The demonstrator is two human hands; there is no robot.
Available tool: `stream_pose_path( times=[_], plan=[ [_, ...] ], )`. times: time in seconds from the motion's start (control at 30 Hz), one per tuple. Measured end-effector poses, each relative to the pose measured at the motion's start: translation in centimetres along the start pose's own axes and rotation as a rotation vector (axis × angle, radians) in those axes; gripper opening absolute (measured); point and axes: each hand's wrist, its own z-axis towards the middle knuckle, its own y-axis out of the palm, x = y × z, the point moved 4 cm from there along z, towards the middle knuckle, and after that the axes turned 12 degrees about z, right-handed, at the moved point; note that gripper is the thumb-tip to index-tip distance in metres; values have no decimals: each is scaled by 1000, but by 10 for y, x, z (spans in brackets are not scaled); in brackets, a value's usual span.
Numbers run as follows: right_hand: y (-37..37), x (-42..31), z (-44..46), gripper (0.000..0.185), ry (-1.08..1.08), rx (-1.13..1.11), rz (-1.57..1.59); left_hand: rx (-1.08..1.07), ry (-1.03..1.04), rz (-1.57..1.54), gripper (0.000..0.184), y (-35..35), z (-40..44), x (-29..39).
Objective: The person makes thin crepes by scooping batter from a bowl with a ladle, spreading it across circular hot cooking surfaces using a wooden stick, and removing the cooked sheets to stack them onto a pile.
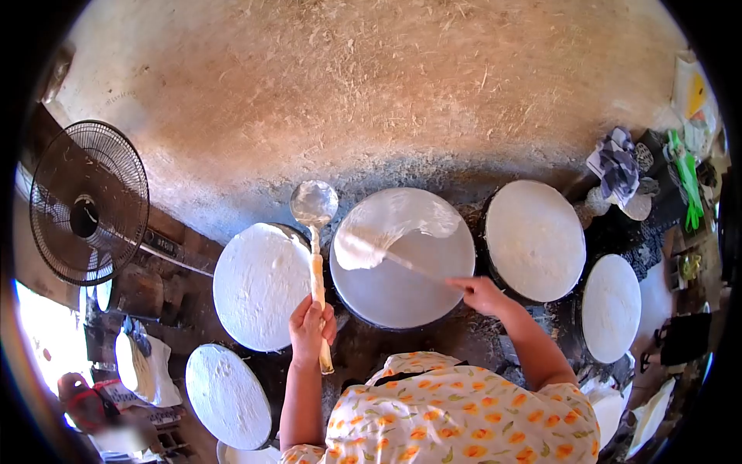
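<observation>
My left hand (311, 329) is wrapped round the wooden handle of a ladle (314, 203), whose round bowl points up, away from me, over the gap between two round pans. With my right hand (481, 295) I grip the end of a thin-handled spreader (363, 249); its broad end is blurred by motion. That end lies over the big round griddle (402, 301) in the middle. White batter (410, 210) forms a curved band across the griddle's far part, while its near part shows a smooth grey surface.
White-covered round pans stand at left (261, 288), lower left (228, 396), right (535, 241) and far right (611, 308). A black fan (89, 203) is at the left. Behind the griddle rises an earthen wall (371, 93). Crumpled cloth (616, 166) and green plastic (686, 185) are at right.
</observation>
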Motion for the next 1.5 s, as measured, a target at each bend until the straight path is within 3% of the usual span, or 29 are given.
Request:
stream_pose_path(
  times=[0.07, 0.1, 0.17, 0.3, 0.37, 0.4, 0.47, 0.53, 0.6, 0.63, 0.7, 0.73, 0.8, 0.83, 0.87, 0.97, 1.07, 1.13, 1.2, 1.23, 1.33, 1.47, 1.5],
  plan=[
    [-16, 3, 33, 58, -351, 372, 48, 22, -16, -40, 19, 7, -1, -6],
    [-19, -5, 43, 58, -357, 365, 50, 32, -21, -46, 19, 12, -2, -6],
    [-10, -20, 63, 56, -314, 141, 64, 54, -27, -61, 19, 18, -7, -5],
    [-16, -6, 26, 55, -390, -93, -65, 114, -13, 14, 19, 11, -22, 0],
    [-33, 10, 14, 55, -119, -83, -93, 114, 1, 27, 18, 9, -24, -3],
    [-31, 14, 22, 55, -120, -92, -94, 101, 12, 44, 18, 9, -26, -4],
    [-35, 11, 46, 56, -376, 224, 28, 131, 2, 40, 20, 19, -27, -5],
    [-32, -8, 45, 52, -290, 162, 50, 158, -5, -44, 22, 26, -29, -9],
    [-15, 3, 53, 55, -527, -32, -49, 160, -8, -77, 24, 29, -37, -4],
    [-23, 0, 40, 55, -529, -38, -47, 177, -20, -28, 24, 27, -42, -2],
    [-42, 3, 12, 55, -262, -192, -125, 171, -22, 42, 23, 20, -49, -6],
    [-46, -3, 10, 55, -265, -200, -128, 180, -21, 41, 23, 23, -51, -6],
    [-54, -8, 13, 56, -120, -45, -162, 216, -19, 21, 22, 29, -52, -4],
    [-48, -8, 25, 57, -259, 75, 4, 212, -3, 12, 21, 31, -50, -7],
    [-42, -2, 32, 57, -257, 71, 5, 214, -6, 13, 21, 33, -50, -11],
    [-34, -11, 30, 57, -319, -98, -15, 217, 13, -38, 21, 39, -54, -12],
    [-59, 14, -2, 57, -180, -322, -126, 231, 2, -39, 22, 41, -66, -10],
    [-64, 23, -1, 57, -145, -308, -12, 223, -13, -9, 23, 41, -70, -13],
    [-59, 15, 16, 56, -225, -58, -113, 225, -17, 0, 24, 48, -68, -17],
    [-48, 7, 22, 55, -313, 30, 48, 232, -17, 4, 25, 51, -68, -19],
    [-27, 13, 27, 55, -501, -157, -19, 252, -10, -14, 22, 59, -73, -16],
    [-73, 31, -33, 56, -143, -297, -154, 212, -8, 43, 19, 51, -88, -20],
    [-71, 33, -32, 56, -141, -300, -150, 232, -24, 53, 17, 51, -91, -21]
  ],
)
